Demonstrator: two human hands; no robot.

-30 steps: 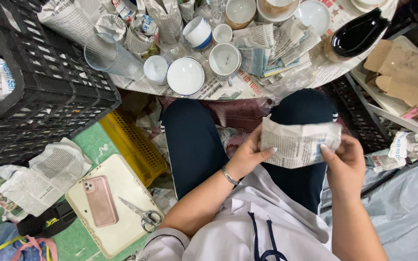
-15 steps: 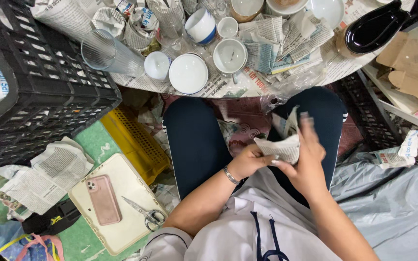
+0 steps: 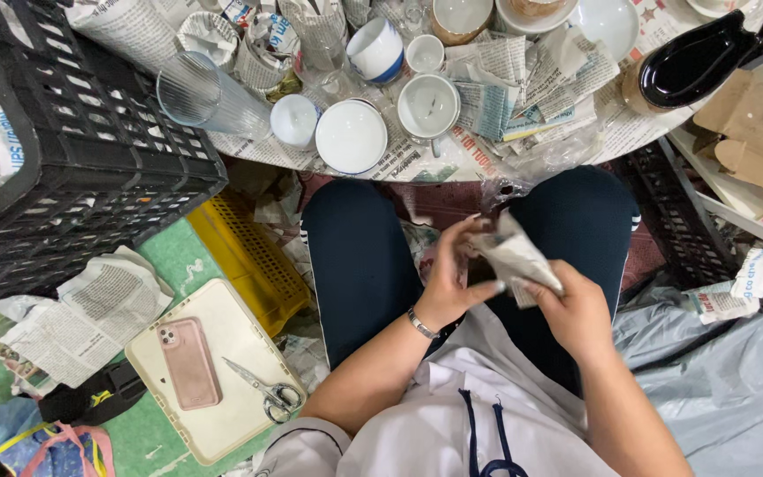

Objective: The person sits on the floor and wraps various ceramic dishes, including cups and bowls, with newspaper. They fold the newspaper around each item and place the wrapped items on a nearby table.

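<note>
1. Newsprint grey, a crumpled newspaper bundle (image 3: pixel 516 258) sits between both hands above the person's lap, and it serves as the landmark for what follows.
2. The left hand (image 3: pixel 452 278) cups the bundle's left side, fingers curled over its top edge, grasping it.
3. The right hand (image 3: pixel 571 309) pinches the bundle's lower right side, thumb and fingers closed on the paper.
4. A metal bracelet (image 3: pixel 420 323) circles the left wrist, just below and left of the bundle.
5. Dark blue trouser legs (image 3: pixel 359 265) spread to either side of the bundle.
6. Beyond the bundle, farther from the person, a newspaper-covered round table (image 3: pixel 452 159) carries a white cup (image 3: pixel 428 104), a white bowl (image 3: pixel 351 135), a clear glass tumbler (image 3: pixel 200 93) lying on its side and a black dish (image 3: pixel 695 62).
7. Left of the bundle lies a yellow basket (image 3: pixel 245 256), with a black plastic crate (image 3: pixel 72 168) further left.
8. Below and left of the bundle, a cream tray (image 3: pixel 214 371) holds a pink phone (image 3: pixel 187 362) and scissors (image 3: pixel 262 389).
</note>
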